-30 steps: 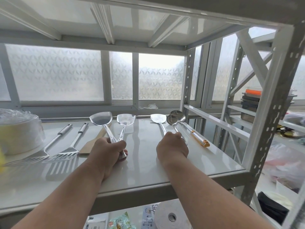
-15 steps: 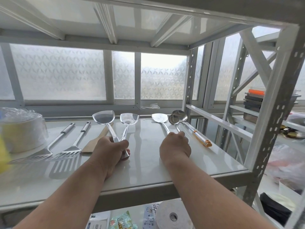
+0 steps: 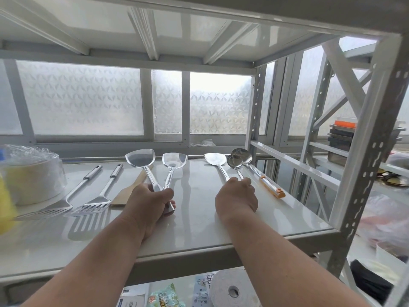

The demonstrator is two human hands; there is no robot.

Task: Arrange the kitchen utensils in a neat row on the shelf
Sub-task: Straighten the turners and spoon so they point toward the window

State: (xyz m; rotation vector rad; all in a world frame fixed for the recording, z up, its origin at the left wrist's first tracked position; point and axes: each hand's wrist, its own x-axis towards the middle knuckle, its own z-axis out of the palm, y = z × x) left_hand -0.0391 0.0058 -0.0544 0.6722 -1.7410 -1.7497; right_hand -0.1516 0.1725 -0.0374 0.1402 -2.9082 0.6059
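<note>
On the white shelf lie several steel utensils with their heads toward the window. My left hand is closed around the crossed handles of two steel turners. My right hand grips the handles of a third turner and a small ladle. A larger ladle with an orange-tipped handle lies just right of that hand. To the left rest a wooden spatula, a slotted turner and a slotted spatula, all untouched.
A wrapped stack of white bowls stands at the shelf's left end. The rack's upright post rises at the front right corner. A paper roll and packets lie on the shelf below. Stacked trays sit on the neighbouring rack.
Both hands have stayed on the same handles; the utensils have barely shifted. The view has drifted slightly.
</note>
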